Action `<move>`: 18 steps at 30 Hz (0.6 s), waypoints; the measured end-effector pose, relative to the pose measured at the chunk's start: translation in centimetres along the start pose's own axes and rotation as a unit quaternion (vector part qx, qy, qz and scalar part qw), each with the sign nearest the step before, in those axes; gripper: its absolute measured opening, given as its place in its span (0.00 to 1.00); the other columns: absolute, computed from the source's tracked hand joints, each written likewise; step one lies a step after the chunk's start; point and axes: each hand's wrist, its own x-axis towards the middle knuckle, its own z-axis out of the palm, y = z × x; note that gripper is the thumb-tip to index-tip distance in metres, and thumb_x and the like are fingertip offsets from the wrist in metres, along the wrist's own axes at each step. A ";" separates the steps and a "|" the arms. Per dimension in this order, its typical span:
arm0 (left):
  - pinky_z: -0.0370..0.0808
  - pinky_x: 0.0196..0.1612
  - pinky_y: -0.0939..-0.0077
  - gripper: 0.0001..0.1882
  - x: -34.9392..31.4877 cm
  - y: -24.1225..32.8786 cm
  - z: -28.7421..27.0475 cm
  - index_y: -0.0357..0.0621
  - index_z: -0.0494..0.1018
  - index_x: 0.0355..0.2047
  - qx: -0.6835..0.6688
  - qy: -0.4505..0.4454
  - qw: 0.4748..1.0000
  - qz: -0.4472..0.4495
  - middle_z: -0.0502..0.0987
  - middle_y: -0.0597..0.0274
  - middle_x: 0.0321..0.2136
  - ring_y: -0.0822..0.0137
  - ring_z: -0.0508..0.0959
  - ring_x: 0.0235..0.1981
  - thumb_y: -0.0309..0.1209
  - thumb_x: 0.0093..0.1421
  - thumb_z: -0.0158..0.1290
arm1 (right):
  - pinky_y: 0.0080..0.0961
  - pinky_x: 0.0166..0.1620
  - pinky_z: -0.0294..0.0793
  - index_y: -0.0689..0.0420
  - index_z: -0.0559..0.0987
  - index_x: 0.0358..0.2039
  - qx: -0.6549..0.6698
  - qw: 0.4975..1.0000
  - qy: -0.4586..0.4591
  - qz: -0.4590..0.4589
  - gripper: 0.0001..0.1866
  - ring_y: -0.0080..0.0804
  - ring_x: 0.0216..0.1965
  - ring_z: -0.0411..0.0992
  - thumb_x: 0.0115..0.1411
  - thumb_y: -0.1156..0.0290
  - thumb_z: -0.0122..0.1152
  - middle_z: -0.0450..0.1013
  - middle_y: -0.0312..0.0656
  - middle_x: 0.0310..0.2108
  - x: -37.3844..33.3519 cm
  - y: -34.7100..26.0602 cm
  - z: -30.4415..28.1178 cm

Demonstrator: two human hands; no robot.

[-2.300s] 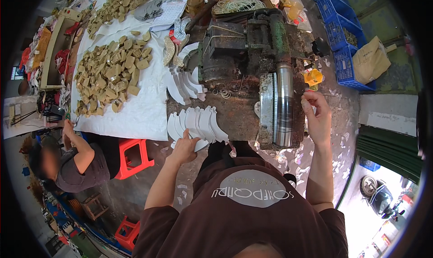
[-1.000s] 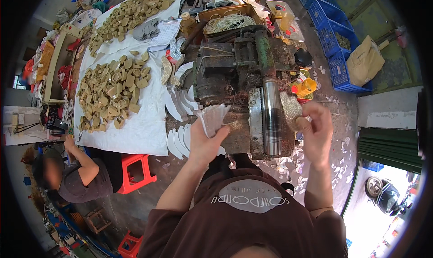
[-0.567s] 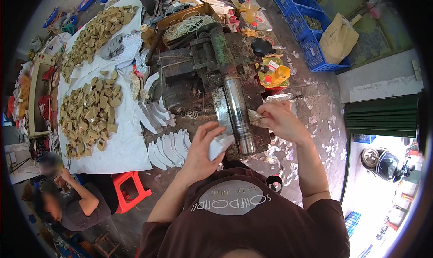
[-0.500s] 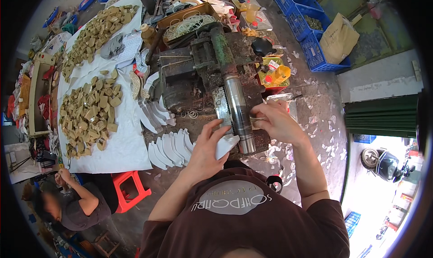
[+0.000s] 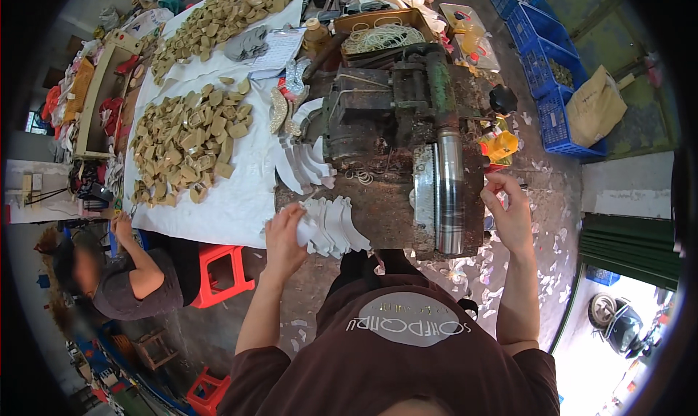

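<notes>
At the near edge, the dark brown shirt (image 5: 407, 336) of the wearer is seen, with both forearms stretched forward. The left hand (image 5: 284, 236) is held over the left end of a row of white curved pieces (image 5: 339, 223), which are fanned along the near edge of the desk (image 5: 389, 231). A white piece is seen against the thumb side of that hand; whether it is pinched in the grip cannot be told. The right hand (image 5: 513, 216) is held raised just right of a polished metal roller (image 5: 450, 191); its fingers are curled with thumb and forefinger brought near each other, and whether anything small is pinched there cannot be told. The roller is flanked on its left by a ridged metal plate (image 5: 424, 187). Farther left, a co-worker (image 5: 149, 294) is seated by a red stool (image 5: 216, 276). Beyond the row, more white curved parts (image 5: 299, 165) are laid beside a grimy machine (image 5: 363, 118). Tan blocks (image 5: 193, 140) are heaped on a white sheet (image 5: 243, 209). Farthest off, pale cord (image 5: 384, 38) is coiled in a tray, and blue crates (image 5: 538, 67) are lined up at the right.
</notes>
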 end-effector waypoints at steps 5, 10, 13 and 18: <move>0.67 0.46 0.61 0.29 -3.7 -2.4 4.1 0.48 0.73 0.45 0.125 -0.215 0.967 0.052 0.68 0.59 0.51 0.59 0.72 0.47 0.20 0.37 0.58 | 0.23 0.42 0.69 0.64 0.75 0.43 0.015 1.000 -0.003 0.003 0.14 0.25 0.35 0.69 0.56 0.77 0.60 0.72 0.37 0.29 0.3 -0.3 0.5; 0.68 0.47 0.58 0.26 -1.5 0.2 1.1 0.48 0.73 0.45 0.017 -0.235 0.972 0.008 0.67 0.51 0.51 0.52 0.74 0.46 0.21 0.41 0.57 | 0.24 0.41 0.69 0.63 0.75 0.42 0.016 1.000 0.016 0.004 0.13 0.26 0.34 0.70 0.56 0.78 0.60 0.72 0.39 0.29 -0.2 -1.5 0.4; 0.66 0.53 0.64 0.25 0.9 3.2 -2.0 0.43 0.71 0.47 -0.256 -0.156 0.953 -0.050 0.67 0.55 0.50 0.57 0.72 0.50 0.24 0.45 0.58 | 0.25 0.39 0.70 0.63 0.76 0.40 0.014 0.996 -0.010 -0.082 0.11 0.27 0.33 0.71 0.55 0.79 0.61 0.73 0.40 0.29 -0.6 -5.4 1.5; 0.63 0.56 0.70 0.28 4.5 11.5 -3.3 0.42 0.70 0.50 -0.615 -0.102 0.778 0.083 0.65 0.59 0.50 0.67 0.65 0.55 0.27 0.47 0.61 | 0.31 0.42 0.68 0.61 0.77 0.35 0.034 0.978 -0.074 -0.190 0.15 0.38 0.38 0.67 0.44 0.83 0.66 0.71 0.43 0.36 -2.0 -9.9 7.1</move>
